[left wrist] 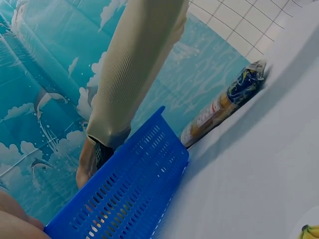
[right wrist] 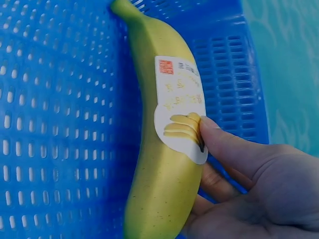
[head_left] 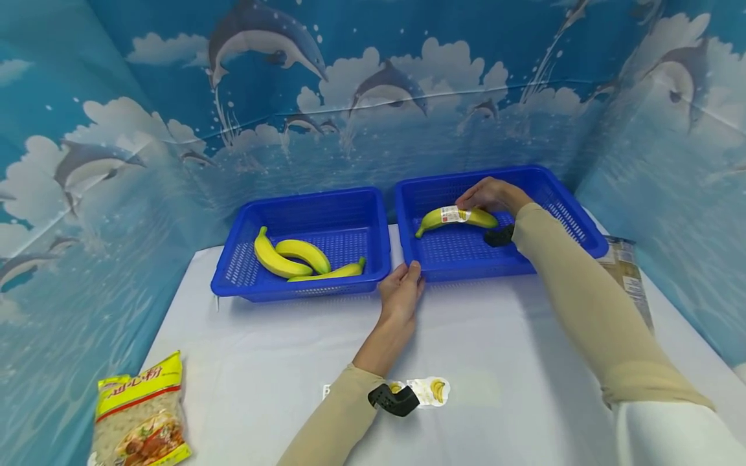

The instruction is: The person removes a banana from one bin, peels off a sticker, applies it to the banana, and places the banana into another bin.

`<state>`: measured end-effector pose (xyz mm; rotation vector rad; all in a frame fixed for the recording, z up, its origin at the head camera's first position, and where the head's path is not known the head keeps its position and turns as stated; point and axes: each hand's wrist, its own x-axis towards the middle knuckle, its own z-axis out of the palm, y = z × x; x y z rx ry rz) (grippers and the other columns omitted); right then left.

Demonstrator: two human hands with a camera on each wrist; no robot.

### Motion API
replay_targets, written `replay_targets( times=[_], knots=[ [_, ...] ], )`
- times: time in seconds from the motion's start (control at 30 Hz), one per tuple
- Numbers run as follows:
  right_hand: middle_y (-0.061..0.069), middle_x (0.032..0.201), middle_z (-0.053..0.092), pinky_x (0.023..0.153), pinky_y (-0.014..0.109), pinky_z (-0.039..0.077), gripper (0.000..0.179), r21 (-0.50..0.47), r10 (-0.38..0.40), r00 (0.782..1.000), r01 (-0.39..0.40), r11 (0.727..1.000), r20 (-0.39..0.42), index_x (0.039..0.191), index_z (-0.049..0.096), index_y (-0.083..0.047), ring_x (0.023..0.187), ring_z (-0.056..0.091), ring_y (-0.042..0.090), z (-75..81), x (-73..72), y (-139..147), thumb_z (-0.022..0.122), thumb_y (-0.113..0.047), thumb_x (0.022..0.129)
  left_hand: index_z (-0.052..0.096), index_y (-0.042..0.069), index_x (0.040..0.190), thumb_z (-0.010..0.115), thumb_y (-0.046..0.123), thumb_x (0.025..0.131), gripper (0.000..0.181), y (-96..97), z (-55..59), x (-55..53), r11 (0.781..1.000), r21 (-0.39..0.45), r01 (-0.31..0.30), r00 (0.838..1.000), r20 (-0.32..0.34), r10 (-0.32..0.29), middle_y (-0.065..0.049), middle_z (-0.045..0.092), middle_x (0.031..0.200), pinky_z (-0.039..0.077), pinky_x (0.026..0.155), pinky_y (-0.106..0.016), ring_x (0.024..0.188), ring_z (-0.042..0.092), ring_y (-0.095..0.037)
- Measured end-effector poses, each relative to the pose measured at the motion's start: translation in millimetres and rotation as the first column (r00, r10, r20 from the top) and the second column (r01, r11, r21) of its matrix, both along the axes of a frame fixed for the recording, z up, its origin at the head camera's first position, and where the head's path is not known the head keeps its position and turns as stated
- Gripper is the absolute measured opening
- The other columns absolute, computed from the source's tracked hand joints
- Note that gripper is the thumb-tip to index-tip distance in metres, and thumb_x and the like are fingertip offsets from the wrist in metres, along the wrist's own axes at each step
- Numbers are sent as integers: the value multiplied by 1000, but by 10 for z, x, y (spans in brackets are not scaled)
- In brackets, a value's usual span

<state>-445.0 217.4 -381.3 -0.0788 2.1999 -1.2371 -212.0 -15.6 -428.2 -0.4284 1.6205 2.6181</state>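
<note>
Banana (head_left: 429,222) with a white label (head_left: 452,214) is inside the blue basket (head_left: 472,266) right of centre in the head view, held in the right hand's (head_left: 494,194) grip; the left hand (head_left: 399,294) touches the basket's lower-left corner, its grip impossible to tell. Only the left wrist view shows white tiles (left wrist: 239,22), upper right. Mid-frame, the right wrist view reveals the label's printed bananas, the thumb (right wrist: 227,144) on its edge.
</note>
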Motion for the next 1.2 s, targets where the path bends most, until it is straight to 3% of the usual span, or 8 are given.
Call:
replay_targets(
  times=[0.17,0.37,0.6,0.87,1.07,1.2],
  knots=[
    [33,164,40,121,54,43,45,41,-32,997,35,999,-76,151,54,10,149,44,45,-70,28,-10,60,-10,111,40,-17,156,58,9,112,55,27,19,23,1000,-2,5,1000,0,-5,-30,48,159,47,118,-40,150,49,-35],
    [31,166,38,123,54,40,43,29,-22,996,24,999,-83,152,53,9,151,41,44,-88,22,-39,58,-7,112,38,-18,156,57,10,112,55,43,39,44,1000,-6,16,1000,-6,-16,-31,47,160,47,119,-41,150,48,-36],
    [31,163,44,124,54,39,45,-42,1,993,-6,999,-118,153,51,12,151,42,46,-26,39,-18,57,-4,111,38,-18,156,57,9,112,55,48,41,40,1000,1,14,1000,-3,-14,-31,48,159,46,119,-42,150,49,-36],
    [28,152,58,123,56,41,42,-90,29,985,-45,995,-168,150,55,10,140,57,42,105,81,12,55,-12,114,38,-17,156,57,9,112,55,25,32,27,1000,3,12,1000,5,-12,-30,49,159,47,119,-41,150,49,-35],
    [24,129,74,116,59,47,47,-126,157,985,-165,978,-73,147,55,15,121,72,37,102,117,44,57,-19,114,37,-18,157,57,9,112,56,4,31,20,1000,0,15,1000,6,-15,-31,46,161,47,119,-40,151,47,-36],
    [26,132,72,119,59,44,46,-146,244,970,-241,959,-3,148,52,16,127,69,39,63,132,48,53,-16,116,36,-18,157,57,8,112,56,-2,35,21,1000,4,15,1000,14,-15,-31,44,162,47,118,-39,151,46,-36]
  ],
)
